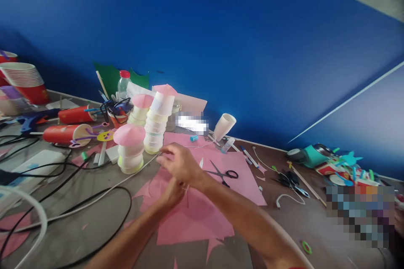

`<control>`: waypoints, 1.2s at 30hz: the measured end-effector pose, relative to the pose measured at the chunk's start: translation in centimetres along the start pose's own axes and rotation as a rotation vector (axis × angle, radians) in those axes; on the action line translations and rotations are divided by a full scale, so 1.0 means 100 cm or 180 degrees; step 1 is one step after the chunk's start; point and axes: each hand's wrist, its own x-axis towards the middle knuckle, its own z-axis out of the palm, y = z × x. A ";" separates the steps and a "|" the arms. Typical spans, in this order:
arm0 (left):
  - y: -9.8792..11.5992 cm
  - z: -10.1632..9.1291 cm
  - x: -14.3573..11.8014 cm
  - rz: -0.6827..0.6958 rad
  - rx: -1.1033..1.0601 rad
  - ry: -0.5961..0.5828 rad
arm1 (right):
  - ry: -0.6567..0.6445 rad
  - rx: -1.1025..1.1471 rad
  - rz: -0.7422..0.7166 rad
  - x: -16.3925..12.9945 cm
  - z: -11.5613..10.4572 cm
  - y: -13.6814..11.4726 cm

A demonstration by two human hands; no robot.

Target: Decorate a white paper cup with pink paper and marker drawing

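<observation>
My right hand (179, 163) reaches across my left and hovers over the pink paper (195, 222), near the foot of the tall white cup tower (156, 124). Its fingers are apart and loosely bent, with nothing visible in them. Below it, at my right wrist, is my left hand (173, 193); its fingers are mostly hidden. Black-handled scissors (224, 174) lie on the paper with their blades spread. A short tower (130, 151) with a pink cone roof stands to the left. Another pink-roofed tower (140, 109) is behind it.
Cables (126, 180) loop across the table's left side. Red paper cups (67, 133) lie there, and a cup stack (27, 80) stands farther back. A white cup (224, 126) tilts near the blue wall (221, 42). Markers (249, 156) and a teal glue gun (311, 156) lie right.
</observation>
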 end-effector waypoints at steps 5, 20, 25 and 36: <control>0.004 -0.001 -0.004 -0.0070 0.0008 -0.0245 | 0.0582 -0.1304 0.0326 0.003 -0.094 0.064; 0.006 -0.002 -0.002 -0.0204 -0.0063 -0.0141 | -0.0382 -0.3359 0.0739 0.054 -0.187 0.157; 0.013 0.001 -0.002 -0.0181 -0.0108 -0.0188 | -0.0272 -0.3657 0.0673 0.054 -0.182 0.158; 0.015 -0.002 -0.004 -0.0152 -0.0122 0.0002 | 0.2180 -0.1290 0.0335 0.014 -0.201 0.104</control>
